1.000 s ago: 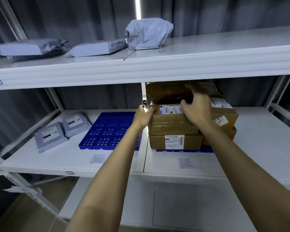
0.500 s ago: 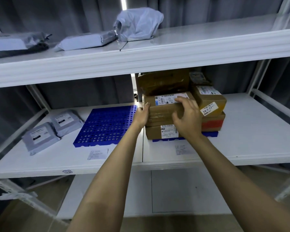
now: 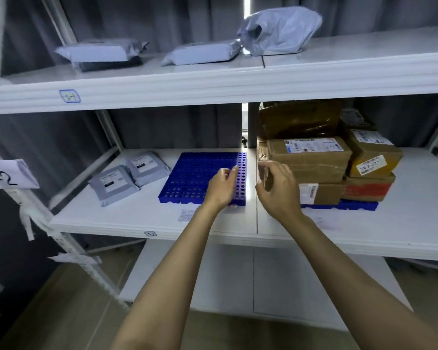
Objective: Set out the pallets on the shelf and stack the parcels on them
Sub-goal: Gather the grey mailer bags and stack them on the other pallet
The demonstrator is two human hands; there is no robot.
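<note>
On the middle shelf [image 3: 402, 231] a bare blue pallet [image 3: 197, 178] lies left of centre. A second blue pallet [image 3: 357, 205] at the right carries several stacked brown cardboard parcels [image 3: 311, 160]. My left hand [image 3: 221, 188] hovers over the bare pallet's right edge, fingers loosely curled, holding nothing. In front of the stack's left end is my right hand [image 3: 276, 188], relaxed and empty, just off the boxes. Two grey mailer parcels [image 3: 129, 176] lie on the shelf left of the bare pallet.
The upper shelf [image 3: 238, 82] holds three grey mailer bags [image 3: 281, 31]. White shelf posts [image 3: 68, 246] with paper tags stand at the left. A lower shelf board [image 3: 238, 281] shows below. Dark curtains hang behind the rack.
Both hands have let go of the top front box and pulled back toward me. The left hand now sits over the bare pallet. The camera has swung left.
</note>
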